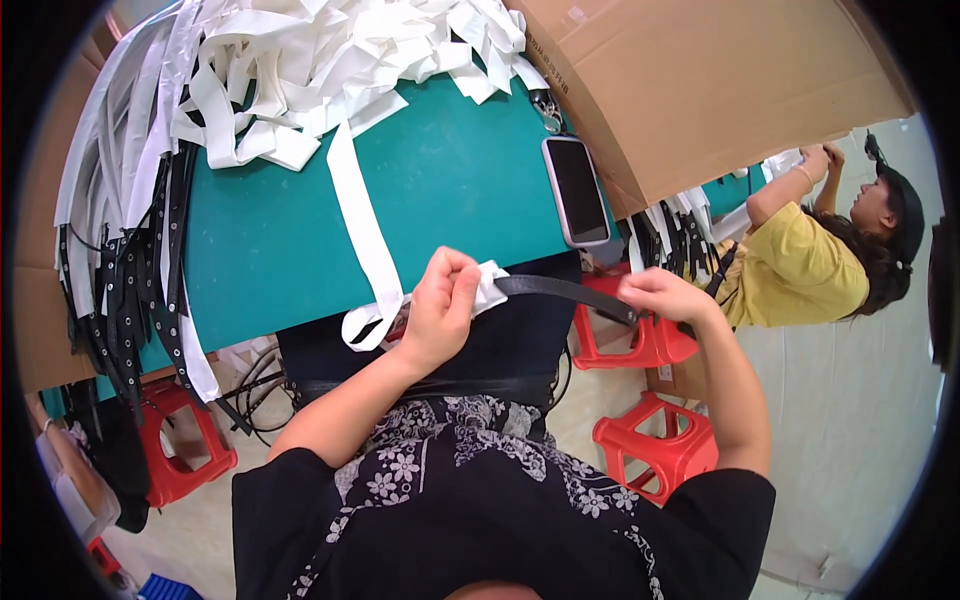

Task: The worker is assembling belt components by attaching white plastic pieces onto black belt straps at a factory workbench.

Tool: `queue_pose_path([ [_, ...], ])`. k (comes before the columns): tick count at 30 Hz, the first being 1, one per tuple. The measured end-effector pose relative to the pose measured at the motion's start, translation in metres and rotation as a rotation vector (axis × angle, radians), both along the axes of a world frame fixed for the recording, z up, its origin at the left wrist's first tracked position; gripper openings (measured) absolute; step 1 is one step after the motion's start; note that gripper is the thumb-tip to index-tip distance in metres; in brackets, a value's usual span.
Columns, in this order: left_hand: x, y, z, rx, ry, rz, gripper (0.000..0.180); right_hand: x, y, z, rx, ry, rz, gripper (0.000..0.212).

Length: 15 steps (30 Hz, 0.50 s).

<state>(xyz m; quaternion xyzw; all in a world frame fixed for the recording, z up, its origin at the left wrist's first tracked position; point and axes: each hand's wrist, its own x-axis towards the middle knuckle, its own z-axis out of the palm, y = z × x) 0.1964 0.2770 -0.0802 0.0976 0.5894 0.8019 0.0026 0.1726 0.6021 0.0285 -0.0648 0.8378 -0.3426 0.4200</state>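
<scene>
Although upright, left hand [443,305] fist-like

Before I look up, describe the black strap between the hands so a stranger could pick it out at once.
Start at the green table and drop to its near edge, where the left hand grips a white wrap. The black strap sticks out of that wrap and reaches the right hand. Unlike the straps bunched at the table's left, it alone spans the two hands.

A heap of strips [320,50] lies on the far side of the table [265,235]; straps [128,290] hang at its left. A phone [577,192] lies at the right, beside a box [720,80]. Before the near edge is a belt [562,288].
</scene>
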Motion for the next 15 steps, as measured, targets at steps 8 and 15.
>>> queue_pose_path([
  [8,0.001,-0.002,-0.017,-0.017,0.0,0.09,0.016,0.022,-0.023,0.108,-0.094,-0.211,0.173,0.015],
  [15,0.0,-0.001,-0.028,0.047,-0.005,0.107,0.015,0.044,-0.023,0.171,0.224,-0.074,-0.157,0.012],
])
